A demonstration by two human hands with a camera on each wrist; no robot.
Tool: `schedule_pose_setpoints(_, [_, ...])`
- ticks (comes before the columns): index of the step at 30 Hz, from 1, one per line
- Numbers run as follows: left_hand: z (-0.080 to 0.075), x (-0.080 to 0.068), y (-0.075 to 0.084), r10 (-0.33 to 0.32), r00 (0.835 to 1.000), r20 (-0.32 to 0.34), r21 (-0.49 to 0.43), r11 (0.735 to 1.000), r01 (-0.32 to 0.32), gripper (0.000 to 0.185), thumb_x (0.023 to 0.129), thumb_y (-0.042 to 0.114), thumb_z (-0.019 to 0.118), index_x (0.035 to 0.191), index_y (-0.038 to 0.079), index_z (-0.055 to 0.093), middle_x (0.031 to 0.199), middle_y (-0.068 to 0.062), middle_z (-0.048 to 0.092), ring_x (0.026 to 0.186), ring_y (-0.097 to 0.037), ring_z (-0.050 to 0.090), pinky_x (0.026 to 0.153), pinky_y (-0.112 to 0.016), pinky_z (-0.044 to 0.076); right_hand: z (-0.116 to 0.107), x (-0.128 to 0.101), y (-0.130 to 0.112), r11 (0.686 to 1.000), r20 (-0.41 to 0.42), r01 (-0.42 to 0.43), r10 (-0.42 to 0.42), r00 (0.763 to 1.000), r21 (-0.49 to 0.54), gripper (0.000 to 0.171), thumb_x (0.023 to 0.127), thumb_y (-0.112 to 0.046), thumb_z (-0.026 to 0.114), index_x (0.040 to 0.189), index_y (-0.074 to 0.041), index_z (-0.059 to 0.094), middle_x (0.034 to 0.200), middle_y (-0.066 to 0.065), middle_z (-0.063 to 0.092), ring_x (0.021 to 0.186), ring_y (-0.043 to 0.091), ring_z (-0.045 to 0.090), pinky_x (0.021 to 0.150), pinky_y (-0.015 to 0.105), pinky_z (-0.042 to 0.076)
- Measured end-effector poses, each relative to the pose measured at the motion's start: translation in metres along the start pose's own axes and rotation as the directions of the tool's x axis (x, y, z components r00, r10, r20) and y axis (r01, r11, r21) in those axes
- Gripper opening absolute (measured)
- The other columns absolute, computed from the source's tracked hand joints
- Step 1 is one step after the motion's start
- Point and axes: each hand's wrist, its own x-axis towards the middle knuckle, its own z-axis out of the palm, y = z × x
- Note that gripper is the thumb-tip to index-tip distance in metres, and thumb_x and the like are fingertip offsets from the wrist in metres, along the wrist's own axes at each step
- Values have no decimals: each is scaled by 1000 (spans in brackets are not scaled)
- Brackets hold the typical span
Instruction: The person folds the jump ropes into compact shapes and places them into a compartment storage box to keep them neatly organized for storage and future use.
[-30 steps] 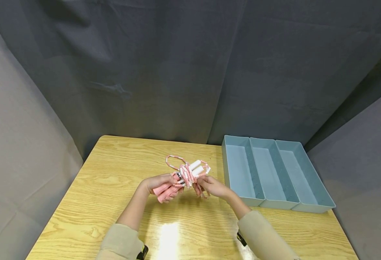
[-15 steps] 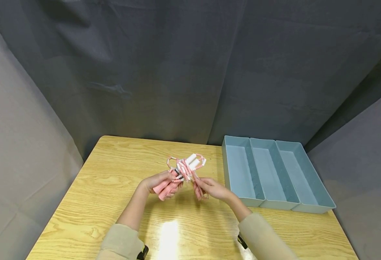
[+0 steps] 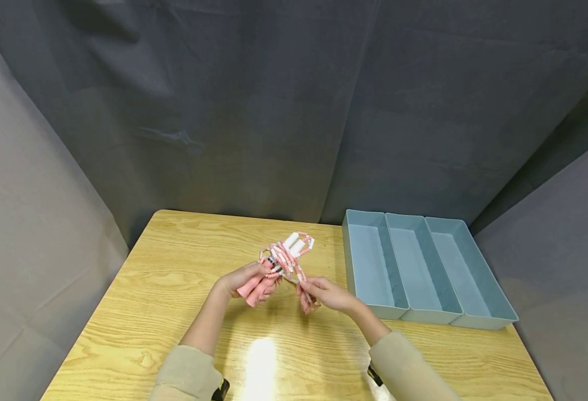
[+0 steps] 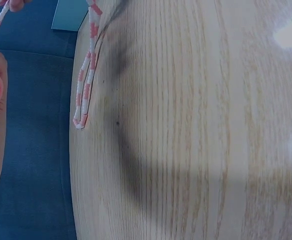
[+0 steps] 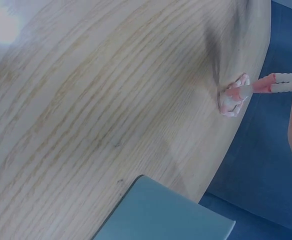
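Hands meet above the middle of the wooden table (image 3: pixel 138 312), both engaged on a pink-and-white beaded jump rope (image 3: pixel 283 257). Left hand (image 3: pixel 239 283) is curled round the pink handles, whose long axis slants down toward the person; the white handle ends point away toward the backdrop. Right hand (image 3: pixel 324 294) pinches a beaded strand just beside the bundle, stretched taut between the two hands. Rope is of short rigid segments, the handles smooth cylinders. Blue three-compartment plastic tray (image 3: pixel 484 320) lies to the right, nearer the right hand.
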Motion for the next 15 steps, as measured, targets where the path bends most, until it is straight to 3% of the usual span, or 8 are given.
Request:
schedule_pose_setpoints(3, [0, -1, 0, -11, 999, -37, 0, 1000, 11, 26, 90, 13, 21, 97, 3, 44, 71, -2, 49, 58, -9, 46, 52, -21, 41, 1, 1, 1, 1000, 6, 9, -9, 1000, -13, 36, 101, -16, 23, 95, 9, 49, 71, 33, 54, 58, 37, 47, 50, 21, 37])
schedule_pose_setpoints(8, [0, -1, 0, -7, 997, -75, -1, 1000, 7, 27, 91, 13, 23, 98, 3, 47, 72, -2, 50, 57, -10, 47, 54, -22, 42, 3, 0, -5, 1000, 8, 2, -2, 1000, -17, 38, 101, -18, 23, 96, 9, 49, 71, 31, 55, 61, 42, 49, 50, 28, 42])
schedule_pose_setpoints(11, [-2, 0, -1, 9, 997, -70, 6, 1000, -8, 28, 90, 14, 22, 97, 3, 47, 70, -2, 48, 56, -10, 47, 53, -22, 42, 4, 0, -7, 1000, 3, -9, 9, 1000, -23, 38, 101, -19, 23, 96, 8, 50, 72, 31, 56, 61, 39, 51, 50, 33, 44])
schedule_pose_setpoints(15, [-4, 1, -2, 16, 998, -54, -1, 1000, -16, 28, 90, 14, 21, 96, 3, 46, 69, -1, 46, 56, -10, 46, 52, -22, 40, 5, 0, -9, 1000, 7, -22, 22, 1000, -16, 38, 101, -19, 24, 96, 7, 50, 72, 32, 55, 58, 27, 52, 51, 26, 43])
